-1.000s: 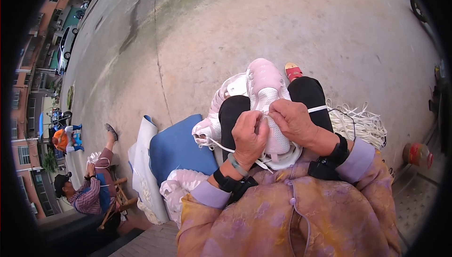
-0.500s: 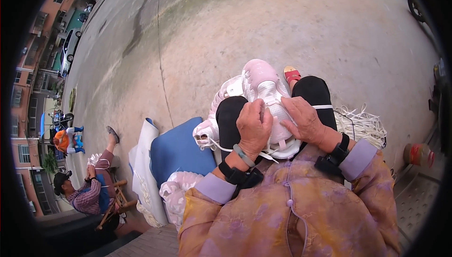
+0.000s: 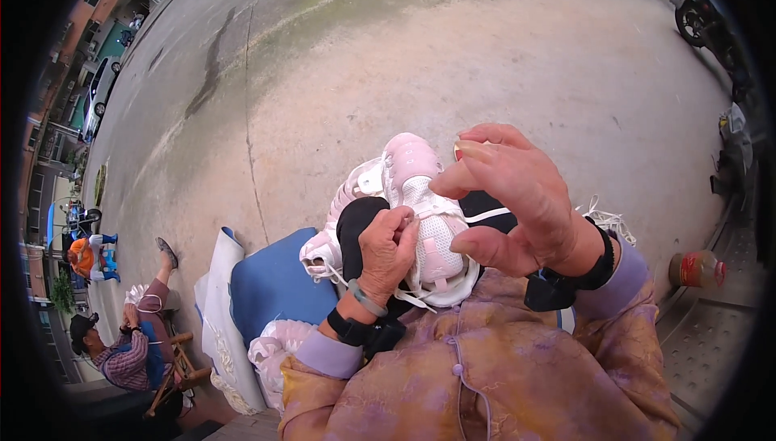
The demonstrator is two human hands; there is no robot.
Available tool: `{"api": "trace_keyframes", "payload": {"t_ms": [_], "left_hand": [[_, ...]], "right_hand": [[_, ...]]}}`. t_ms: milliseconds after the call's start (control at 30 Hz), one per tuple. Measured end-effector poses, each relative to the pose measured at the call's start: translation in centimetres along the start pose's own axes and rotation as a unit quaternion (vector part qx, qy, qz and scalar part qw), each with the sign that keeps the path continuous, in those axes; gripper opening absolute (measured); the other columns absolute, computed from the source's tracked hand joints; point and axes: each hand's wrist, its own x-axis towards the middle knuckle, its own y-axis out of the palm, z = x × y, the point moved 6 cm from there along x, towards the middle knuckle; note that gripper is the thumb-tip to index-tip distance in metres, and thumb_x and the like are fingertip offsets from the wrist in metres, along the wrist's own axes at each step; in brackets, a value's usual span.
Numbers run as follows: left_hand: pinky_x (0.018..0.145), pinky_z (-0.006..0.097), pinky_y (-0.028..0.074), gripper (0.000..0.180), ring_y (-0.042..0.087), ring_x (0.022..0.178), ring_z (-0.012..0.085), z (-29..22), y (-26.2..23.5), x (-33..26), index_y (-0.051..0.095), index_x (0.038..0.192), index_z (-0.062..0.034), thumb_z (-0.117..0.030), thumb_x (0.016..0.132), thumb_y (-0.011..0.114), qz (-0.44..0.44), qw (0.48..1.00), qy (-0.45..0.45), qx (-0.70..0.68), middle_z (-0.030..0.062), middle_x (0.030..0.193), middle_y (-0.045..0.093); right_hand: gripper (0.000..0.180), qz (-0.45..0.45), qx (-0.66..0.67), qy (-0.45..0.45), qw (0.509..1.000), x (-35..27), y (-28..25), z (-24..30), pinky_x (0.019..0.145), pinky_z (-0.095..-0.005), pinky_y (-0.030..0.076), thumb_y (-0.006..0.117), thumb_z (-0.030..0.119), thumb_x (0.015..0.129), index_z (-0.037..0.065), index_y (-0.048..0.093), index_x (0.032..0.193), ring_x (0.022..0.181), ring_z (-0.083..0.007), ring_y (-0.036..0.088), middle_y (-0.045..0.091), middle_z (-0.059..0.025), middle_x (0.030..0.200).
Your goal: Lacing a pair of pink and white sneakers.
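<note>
Pavement (image 3: pixel 420 61) spread wide beneath the person, whose lap carried a pink and white shoe (image 3: pixel 420 215), toe pointing away. Left hand (image 3: pixel 386 251) pinched the shoe's white lace (image 3: pixel 485 216) near the tongue, while right hand (image 3: pixel 517 198) hovered above the shoe, fingers spread and holding nothing.

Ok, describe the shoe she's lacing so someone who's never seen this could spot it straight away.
Start at the big stretch of grey concrete ground, then drop to the person's lap at the middle of the picture. The shoe rests there, gripped by the left hand, beside other pale shoes. It alone has its pink toe pointing away, white mesh and loose white laces.
</note>
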Motion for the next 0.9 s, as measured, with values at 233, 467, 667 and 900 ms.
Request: {"api": "trace_keyframes", "payload": {"t_ms": [233, 467, 667, 900], "left_hand": [[0.051, 0.020, 0.041, 0.013, 0.048, 0.057, 0.0068, 0.1, 0.8, 0.3, 0.060, 0.088, -0.0009, 0.000, 0.076, 0.065, 0.032, 0.999, -0.018, -0.001, 0.0028, 0.071, 0.053], [0.049, 0.029, 0.042, 0.013, 0.051, 0.052, 0.0182, 0.3, 1.2, 0.0, 0.060, 0.085, -0.0033, -0.001, 0.074, 0.066, 0.016, 1.000, -0.001, 0.017, 0.0072, 0.066, 0.052], [0.052, 0.022, 0.045, 0.014, 0.053, 0.056, 0.0094, 0.6, 1.4, -0.2, 0.060, 0.087, -0.0018, -0.003, 0.075, 0.067, 0.026, 0.998, -0.054, -0.023, 0.0048, 0.070, 0.055], [0.054, 0.021, 0.047, 0.017, 0.052, 0.056, 0.0075, 1.2, 1.6, -0.8, 0.059, 0.090, -0.0006, -0.004, 0.075, 0.068, 0.032, 0.996, -0.080, -0.034, 0.0036, 0.071, 0.057]], "right_hand": [[0.029, 0.051, 0.021, 0.280, 0.958, -9.7, 4.2, -6.8, 0.075, -0.0344, 0.047, 0.068, 0.015, 0.075, 0.003, 0.062, 0.100, 0.078, -0.0276, 0.060, 0.062, -0.0104, 0.085], [0.033, 0.078, -0.043, 0.256, 0.962, -12.4, 7.3, -6.7, 0.073, -0.0361, 0.047, 0.070, 0.007, 0.072, 0.001, 0.061, 0.104, 0.086, -0.0279, 0.058, 0.060, -0.0117, 0.091], [0.027, 0.041, -0.072, 0.253, 0.964, -13.0, 8.0, -6.3, 0.071, -0.0369, 0.047, 0.066, 0.008, 0.073, 0.003, 0.062, 0.099, 0.084, -0.0280, 0.057, 0.060, -0.0100, 0.089], [0.026, 0.006, -0.094, 0.246, 0.965, -13.4, 8.5, -5.9, 0.071, -0.0376, 0.047, 0.066, 0.005, 0.071, 0.003, 0.061, 0.097, 0.084, -0.0292, 0.057, 0.060, -0.0110, 0.089]]}}
